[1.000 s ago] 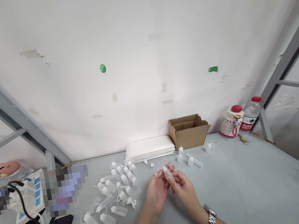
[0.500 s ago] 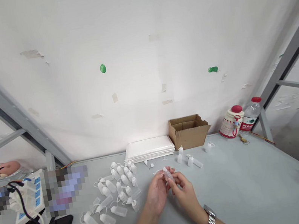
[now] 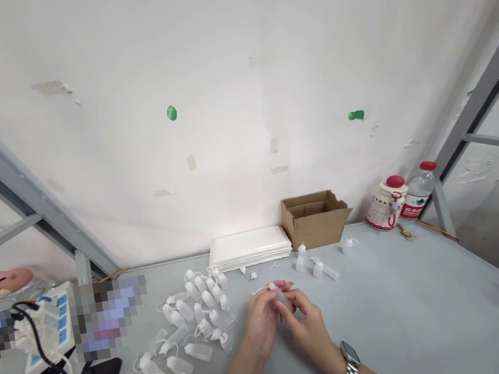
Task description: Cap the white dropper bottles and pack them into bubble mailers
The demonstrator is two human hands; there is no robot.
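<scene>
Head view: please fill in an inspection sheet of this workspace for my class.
Surface: grey tabletop.
Job's things: one small bottle held; similar bottles mostly at left, a few at right.
Clutter: cardboard box, white stack, red-topped flask.
Hands: left hand and right hand both on the small bottle.
Cables: black and white cables at left, by a power strip.
Surroundings: wall with tape scraps; metal frames both sides.

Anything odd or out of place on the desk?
Slightly: small white pieces lie loose before the white stack, apart from the bottles. Some bottles lie on their sides. No spill visible.
</scene>
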